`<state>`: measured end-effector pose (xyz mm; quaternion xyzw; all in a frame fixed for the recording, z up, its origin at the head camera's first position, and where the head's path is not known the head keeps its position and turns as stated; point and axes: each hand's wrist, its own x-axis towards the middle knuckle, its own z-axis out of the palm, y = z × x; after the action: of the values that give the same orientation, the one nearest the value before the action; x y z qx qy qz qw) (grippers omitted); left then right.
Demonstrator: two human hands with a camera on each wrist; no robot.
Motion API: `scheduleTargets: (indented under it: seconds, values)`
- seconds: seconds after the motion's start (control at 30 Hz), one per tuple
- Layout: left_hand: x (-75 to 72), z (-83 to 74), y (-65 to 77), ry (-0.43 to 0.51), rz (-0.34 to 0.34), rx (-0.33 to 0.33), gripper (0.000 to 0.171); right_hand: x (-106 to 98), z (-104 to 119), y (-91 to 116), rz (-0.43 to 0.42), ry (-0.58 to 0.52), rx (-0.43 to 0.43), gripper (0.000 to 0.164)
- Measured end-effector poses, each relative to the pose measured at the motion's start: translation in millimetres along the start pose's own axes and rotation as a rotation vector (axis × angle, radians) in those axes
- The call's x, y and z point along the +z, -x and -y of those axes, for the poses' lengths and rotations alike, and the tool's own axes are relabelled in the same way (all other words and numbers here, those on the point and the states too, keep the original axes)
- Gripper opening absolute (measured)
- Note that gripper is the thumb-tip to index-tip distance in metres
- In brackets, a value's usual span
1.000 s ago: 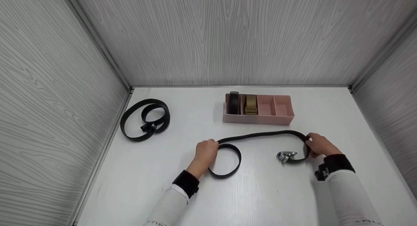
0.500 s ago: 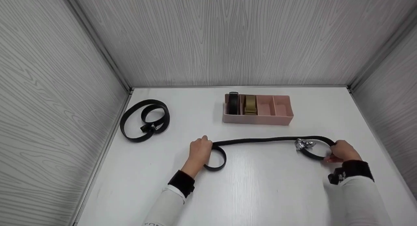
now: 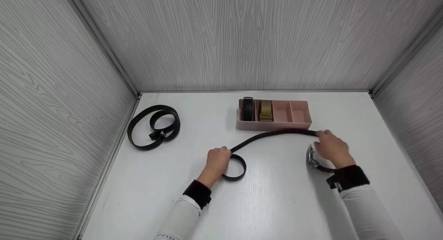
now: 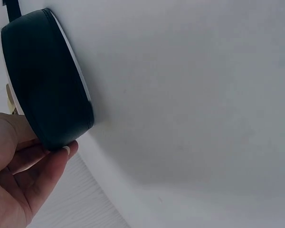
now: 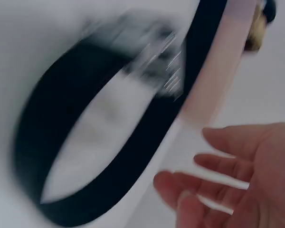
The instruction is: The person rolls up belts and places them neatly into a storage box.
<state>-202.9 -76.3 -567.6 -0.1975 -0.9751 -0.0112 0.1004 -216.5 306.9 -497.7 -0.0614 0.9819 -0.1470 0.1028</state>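
Observation:
A black belt point(image 3: 277, 132) arcs across the table between both hands. My left hand point(image 3: 218, 162) grips it beside a small loop at its tail end; in the left wrist view, the fingers and thumb pinch the edge of that coil point(image 4: 47, 80). Over the other end is my right hand point(image 3: 334, 148), which partly covers the strap. The right wrist view has this hand's fingers point(image 5: 228, 166) spread apart, clear of the strap. Beneath and left of the right hand, the silver buckle point(image 3: 311, 157) stands on a curved piece of strap; it is blurred in the right wrist view.
A pink divided box point(image 3: 273, 126) stands behind the belt, holding a rolled black belt point(image 3: 247, 110) and a rolled tan belt point(image 3: 266, 110). Another black belt point(image 3: 145, 147) lies loosely coiled at the left. Grey wood-grain panels point(image 3: 221, 43) enclose the table at the back and sides.
My right hand first moved right, pulling the belt straighter, then came back left and farther from me. The strap now bows toward the box. The left-hand loop shrank.

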Motion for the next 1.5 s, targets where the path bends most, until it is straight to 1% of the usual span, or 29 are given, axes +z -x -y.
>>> scheduleTargets:
  seconds: [0.03,0.13,0.2,0.27,0.33,0.43,0.5,0.6,0.67,0.77,0.87,0.97,1.13,1.27,1.33,1.43,1.5]
  values:
    - [0.2,-2.0,-0.7,-0.003,0.001,0.001,0.006,5.8,17.9,-4.0,-0.006,0.005,-0.067,0.042]
    - [0.9,-8.8,-3.0,-0.019,-0.005,0.01,0.007,28.5,64.8,-17.0,0.028,-0.004,-0.261,0.048]
    - [1.5,-13.6,-4.8,-0.037,-0.011,0.021,0.007,44.3,88.2,-25.8,0.042,-0.005,-0.348,0.052]
    - [1.6,-17.8,-6.4,-0.045,-0.017,0.029,0.008,58.9,104.2,-35.3,0.049,-0.007,-0.393,0.055]
    - [2.0,-20.5,-7.6,-0.048,-0.019,0.037,0.008,71.3,113.7,-44.1,0.03,-0.013,-0.425,0.054]
    - [2.3,-22.2,-7.2,-0.038,-0.029,0.034,0.009,85.0,121.4,-54.1,-0.033,-0.012,-0.458,0.047]
    - [2.5,-22.3,-6.2,-0.035,-0.036,0.021,0.008,91.2,124.4,-58.2,-0.104,-0.016,-0.475,0.037]
    - [2.0,-23.2,-5.4,-0.021,-0.031,-0.012,0.007,98.9,126.1,-62.4,-0.2,-0.031,-0.433,0.016]
    - [1.6,-23.7,-5.0,-0.002,-0.022,-0.029,0.007,103.4,125.2,-64.2,-0.237,-0.049,-0.39,0.009]
    - [1.5,-23.5,-4.4,0.024,-0.011,-0.046,0.005,109.1,121.4,-66.6,-0.271,-0.057,-0.345,0.013]
    - [2.4,-21.3,-3.7,0.037,-0.012,-0.06,0.004,110.7,115.8,-68.8,-0.284,-0.058,-0.313,0.015]
    - [3.2,-17.6,-2.0,0.046,-0.024,-0.08,0.004,108.7,109.6,-71.5,-0.271,-0.066,-0.257,0.016]
    - [2.9,-13.5,0.5,0.053,-0.045,-0.103,0.005,101.6,100.7,-75.9,-0.213,-0.08,-0.166,0.017]
    - [2.5,-14.2,1.9,0.04,-0.021,-0.094,0.005,97.4,96.0,-77.4,-0.158,-0.12,-0.125,0.02]
    - [1.5,-14.5,2.4,0.036,-0.007,-0.092,0.006,95.6,93.9,-78.4,-0.138,-0.129,-0.122,0.021]
    - [-0.8,-13.7,2.0,0.051,-0.013,-0.11,0.006,92.2,89.1,-80.0,-0.146,-0.129,-0.103,0.022]
    - [-2.5,-12.6,1.2,0.065,-0.032,-0.122,0.006,89.3,85.3,-81.0,-0.16,-0.127,-0.088,0.022]
